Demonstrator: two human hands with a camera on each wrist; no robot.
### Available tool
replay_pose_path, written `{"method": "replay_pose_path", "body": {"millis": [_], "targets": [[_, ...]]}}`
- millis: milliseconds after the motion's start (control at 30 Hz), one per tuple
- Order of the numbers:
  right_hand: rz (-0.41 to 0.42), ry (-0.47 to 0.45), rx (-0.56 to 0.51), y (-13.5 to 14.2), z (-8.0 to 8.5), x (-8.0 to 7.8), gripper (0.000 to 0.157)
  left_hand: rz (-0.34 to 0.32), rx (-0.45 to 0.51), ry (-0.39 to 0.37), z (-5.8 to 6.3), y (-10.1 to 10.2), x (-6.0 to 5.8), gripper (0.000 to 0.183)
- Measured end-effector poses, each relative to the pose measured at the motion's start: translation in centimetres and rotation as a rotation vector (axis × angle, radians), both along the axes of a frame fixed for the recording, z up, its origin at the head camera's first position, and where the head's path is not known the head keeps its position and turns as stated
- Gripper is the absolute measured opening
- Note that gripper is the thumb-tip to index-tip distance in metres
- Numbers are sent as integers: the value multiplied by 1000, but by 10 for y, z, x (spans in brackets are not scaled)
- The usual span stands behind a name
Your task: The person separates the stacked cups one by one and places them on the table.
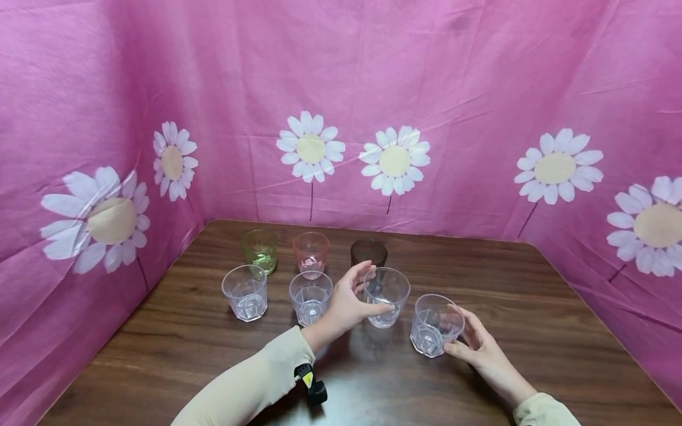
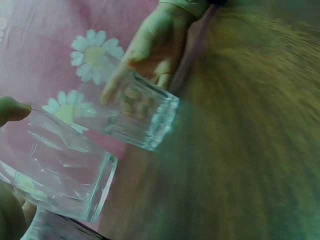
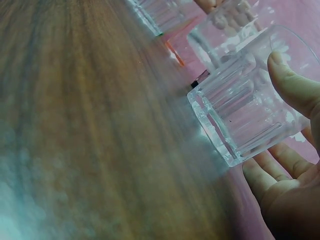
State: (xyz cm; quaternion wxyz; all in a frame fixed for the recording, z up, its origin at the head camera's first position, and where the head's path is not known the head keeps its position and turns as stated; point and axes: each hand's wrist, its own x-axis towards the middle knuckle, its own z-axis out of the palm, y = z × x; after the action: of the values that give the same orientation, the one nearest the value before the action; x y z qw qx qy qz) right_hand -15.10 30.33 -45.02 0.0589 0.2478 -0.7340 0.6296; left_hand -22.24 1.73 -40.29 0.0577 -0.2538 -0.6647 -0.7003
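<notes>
My left hand (image 1: 346,305) grips a clear glass (image 1: 388,296), thumb on the near side and fingers round the far side. In the left wrist view this glass (image 2: 60,170) sits between thumb and fingers. My right hand (image 1: 486,354) holds another clear glass (image 1: 428,328) by its right side. The right wrist view shows that glass (image 3: 245,107) close over the table, thumb (image 3: 287,82) against its wall and fingers beyond it. Left of my left hand, two more clear glasses stand: one (image 1: 247,299) farther out, one (image 1: 306,302) partly behind the wrist.
Along the back of the brown wooden table (image 1: 533,284) stand a green glass (image 1: 259,251), a pink glass (image 1: 311,251) and a dark glass (image 1: 369,251), the last partly covered by my left hand. Pink cloth (image 1: 453,71) with daisies surrounds the table's back and sides.
</notes>
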Motion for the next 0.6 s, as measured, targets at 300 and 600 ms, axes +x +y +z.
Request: {"method": "replay_pose_path", "body": {"millis": [300, 600], "targets": [[5, -6, -14, -2, 0, 0, 70, 42, -102, -41, -14, 0, 6, 89], [26, 10, -44, -2, 0, -1, 72, 10, -106, -28, -19, -1, 6, 89]]}}
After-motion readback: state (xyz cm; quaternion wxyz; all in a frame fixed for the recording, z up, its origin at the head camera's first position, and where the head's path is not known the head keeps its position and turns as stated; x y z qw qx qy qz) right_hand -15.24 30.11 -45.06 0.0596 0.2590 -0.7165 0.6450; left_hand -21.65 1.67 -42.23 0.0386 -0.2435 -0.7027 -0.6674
